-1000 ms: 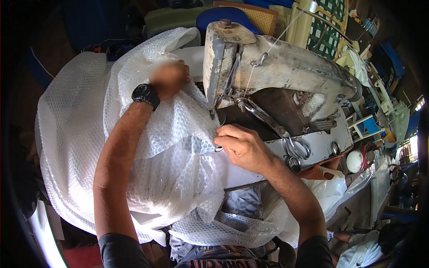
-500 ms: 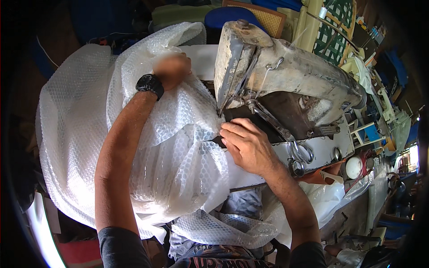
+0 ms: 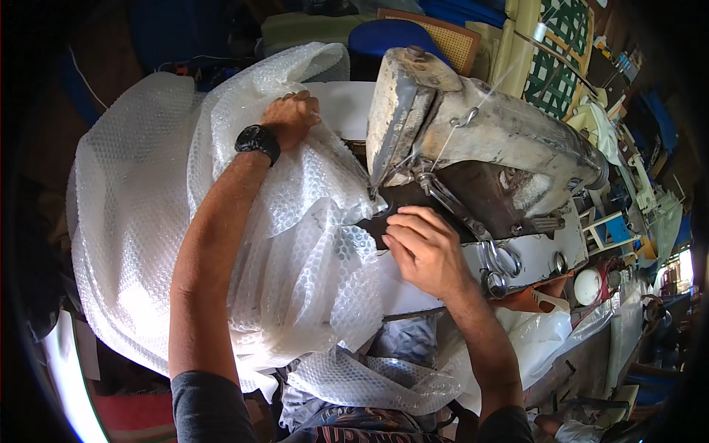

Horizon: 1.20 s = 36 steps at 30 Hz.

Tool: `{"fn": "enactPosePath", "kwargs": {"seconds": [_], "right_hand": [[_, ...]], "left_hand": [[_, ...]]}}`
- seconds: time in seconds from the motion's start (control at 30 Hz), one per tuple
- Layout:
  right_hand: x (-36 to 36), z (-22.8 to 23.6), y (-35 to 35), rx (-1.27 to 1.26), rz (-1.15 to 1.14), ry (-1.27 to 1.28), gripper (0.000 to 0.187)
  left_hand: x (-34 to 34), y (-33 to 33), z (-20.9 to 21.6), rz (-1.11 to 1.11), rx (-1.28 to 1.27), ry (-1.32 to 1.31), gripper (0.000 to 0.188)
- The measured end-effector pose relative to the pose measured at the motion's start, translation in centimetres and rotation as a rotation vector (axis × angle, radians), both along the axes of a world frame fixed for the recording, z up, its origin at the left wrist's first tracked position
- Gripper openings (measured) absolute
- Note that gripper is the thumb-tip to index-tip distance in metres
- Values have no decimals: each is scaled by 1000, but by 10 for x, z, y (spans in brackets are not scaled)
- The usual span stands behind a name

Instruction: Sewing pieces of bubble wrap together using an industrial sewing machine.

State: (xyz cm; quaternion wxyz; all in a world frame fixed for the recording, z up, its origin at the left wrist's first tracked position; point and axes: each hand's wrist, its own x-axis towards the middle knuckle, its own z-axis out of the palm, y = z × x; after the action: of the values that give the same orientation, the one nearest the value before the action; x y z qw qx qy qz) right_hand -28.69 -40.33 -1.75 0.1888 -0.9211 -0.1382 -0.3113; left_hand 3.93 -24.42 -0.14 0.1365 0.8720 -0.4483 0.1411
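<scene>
A big sheet of clear bubble wrap (image 3: 148, 221) is heaped over the left half of a sewing table and hangs into my lap. My left hand (image 3: 289, 118), with a black watch on its wrist, grips a bunched fold of the wrap at the far side. My right hand (image 3: 425, 251) lies flat with fingers together, pressing the wrap's edge onto the white machine bed (image 3: 532, 255) beside the needle. A worn, grey industrial sewing machine (image 3: 480, 133) stands over that spot.
Scissors (image 3: 501, 266) lie on the bed right of my right hand. A white plastic bag (image 3: 539, 340) hangs at the table's front. A blue chair with a cane back (image 3: 413, 37) stands behind the machine. Cluttered shelves fill the right side.
My left hand has kept its hold on the wrap. My right hand slid along the wrap's edge toward the needle. The camera moved closer over the machine.
</scene>
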Motion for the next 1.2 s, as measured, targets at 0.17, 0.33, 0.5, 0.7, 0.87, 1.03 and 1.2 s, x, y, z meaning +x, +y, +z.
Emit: {"fn": "enactPosePath", "kwargs": {"seconds": [0.17,0.33,0.5,0.7,0.87,1.03,1.2], "right_hand": [[-26,17,-10,75,-17,-71,9],[-85,61,-62,-43,-207,-84,9],[-101,134,-156,32,-575,-237,23],[-60,179,-357,-32,-890,-9,53],[-45,168,-411,420,-934,348,60],[-58,149,-409,393,-815,233,59],[-74,128,-390,399,-948,-26,59]], "left_hand": [[2,3,-4,3,-21,5,22],[-4,0,-3,5,-26,53,22],[0,6,-6,-47,-54,57,22],[-8,8,-7,-164,-149,87,17],[-19,23,-4,-156,-118,12,15],[-29,47,-2,-108,-73,-6,14],[-53,66,4,-40,-54,4,16]]}}
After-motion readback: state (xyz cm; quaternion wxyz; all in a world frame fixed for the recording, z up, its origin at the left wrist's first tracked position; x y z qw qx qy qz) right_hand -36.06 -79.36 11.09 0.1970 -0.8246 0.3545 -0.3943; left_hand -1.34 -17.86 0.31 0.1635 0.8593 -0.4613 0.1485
